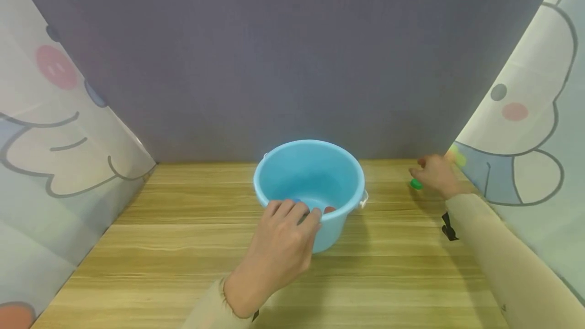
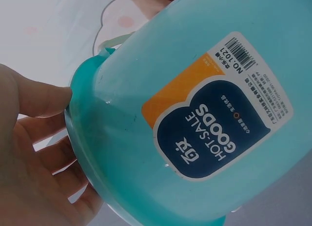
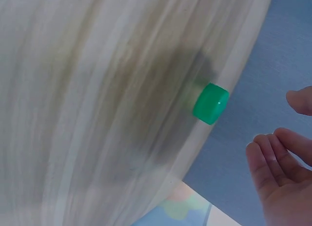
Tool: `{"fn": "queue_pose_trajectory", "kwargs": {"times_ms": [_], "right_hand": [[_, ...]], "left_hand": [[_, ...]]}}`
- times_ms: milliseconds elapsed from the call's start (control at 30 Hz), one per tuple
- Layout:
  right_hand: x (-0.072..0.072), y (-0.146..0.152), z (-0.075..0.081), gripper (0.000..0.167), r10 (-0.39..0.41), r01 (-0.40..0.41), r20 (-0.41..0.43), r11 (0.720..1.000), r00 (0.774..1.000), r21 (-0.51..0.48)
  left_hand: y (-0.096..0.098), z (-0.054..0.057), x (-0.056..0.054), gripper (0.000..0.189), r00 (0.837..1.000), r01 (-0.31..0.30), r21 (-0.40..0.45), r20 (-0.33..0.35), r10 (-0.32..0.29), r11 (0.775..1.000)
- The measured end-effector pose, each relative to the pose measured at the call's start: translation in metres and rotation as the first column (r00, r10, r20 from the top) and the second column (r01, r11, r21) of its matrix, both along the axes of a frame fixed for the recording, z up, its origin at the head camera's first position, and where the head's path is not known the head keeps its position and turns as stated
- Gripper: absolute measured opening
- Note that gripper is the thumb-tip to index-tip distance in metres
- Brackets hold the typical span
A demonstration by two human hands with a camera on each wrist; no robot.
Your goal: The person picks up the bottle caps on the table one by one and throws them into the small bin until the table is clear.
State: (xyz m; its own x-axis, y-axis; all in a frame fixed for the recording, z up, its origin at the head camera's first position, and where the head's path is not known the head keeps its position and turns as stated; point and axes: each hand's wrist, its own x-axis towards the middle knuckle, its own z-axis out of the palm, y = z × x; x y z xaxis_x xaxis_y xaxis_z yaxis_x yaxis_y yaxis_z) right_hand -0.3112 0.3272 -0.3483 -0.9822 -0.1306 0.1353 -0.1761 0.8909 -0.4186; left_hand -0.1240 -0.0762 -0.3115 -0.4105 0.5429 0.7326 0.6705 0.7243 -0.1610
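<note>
A light blue plastic bucket (image 1: 331, 230) stands on the wooden table. My left hand (image 1: 281, 245) grips its near rim, and the left wrist view shows the thumb (image 2: 46, 96) on the outer side with the fingers curled over the edge. Inside the bucket a bit of something red (image 1: 329, 209) and something blue (image 1: 297, 200) show; the rest is hidden by the wall and hand. At the right, my right hand (image 1: 437, 174) hovers beside a small green, short cylinder-like piece (image 3: 211, 104). Nothing is between its parted thumb and fingers, which stand apart from the piece.
A white handle joint (image 1: 363, 199) juts from the bucket's right side. The wooden table (image 1: 183, 248) ends at a dark grey back wall (image 1: 292, 55). Cartoon-printed panels (image 1: 525, 166) flank it on both sides, the right one close to my right hand.
</note>
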Motion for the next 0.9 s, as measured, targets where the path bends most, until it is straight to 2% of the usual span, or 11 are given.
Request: {"fn": "queue_pose_trajectory", "kwargs": {"times_ms": [100, 300, 467, 567, 700, 900], "right_hand": [[-0.001, 0.002, -0.004, 0.059, -0.011, 0.011, 0.043, 1.0, 0.999, 0.012], [-0.004, 0.007, -0.011, 0.06, -0.024, 0.018, 0.108, 0.999, 0.994, 0.051], [-0.006, 0.013, -0.016, 0.047, -0.017, 0.006, 0.114, 0.995, 0.993, 0.099], [-0.007, 0.015, -0.02, 0.036, -0.022, 0.008, 0.154, 0.996, 0.988, 0.089], [-0.008, 0.016, -0.025, 0.034, -0.025, 0.007, 0.197, 0.996, 0.98, 0.094], [-0.008, 0.016, -0.027, 0.033, -0.022, 0.001, 0.176, 0.993, 0.984, 0.118]], "left_hand": [[0.0, 0.0, 0.001, 0.01, 1.0, -0.003, -0.005, 0.018, 0.003, 1.0], [0.0, 0.0, 0.0, 0.009, 1.0, 0.005, -0.003, -0.015, -0.005, 1.0], [0.001, 0.0, 0.0, 0.011, 1.0, 0.003, -0.001, -0.028, -0.003, 1.0], [0.0, 0.0, -0.001, 0.012, 0.999, -0.004, -0.006, -0.033, 0.004, 1.0], [0.0, -0.001, -0.001, 0.01, 1.0, -0.006, -0.009, -0.021, 0.006, 1.0], [0.0, -0.001, -0.001, 0.012, 0.999, 0.004, -0.002, -0.037, -0.004, 1.0]]}}
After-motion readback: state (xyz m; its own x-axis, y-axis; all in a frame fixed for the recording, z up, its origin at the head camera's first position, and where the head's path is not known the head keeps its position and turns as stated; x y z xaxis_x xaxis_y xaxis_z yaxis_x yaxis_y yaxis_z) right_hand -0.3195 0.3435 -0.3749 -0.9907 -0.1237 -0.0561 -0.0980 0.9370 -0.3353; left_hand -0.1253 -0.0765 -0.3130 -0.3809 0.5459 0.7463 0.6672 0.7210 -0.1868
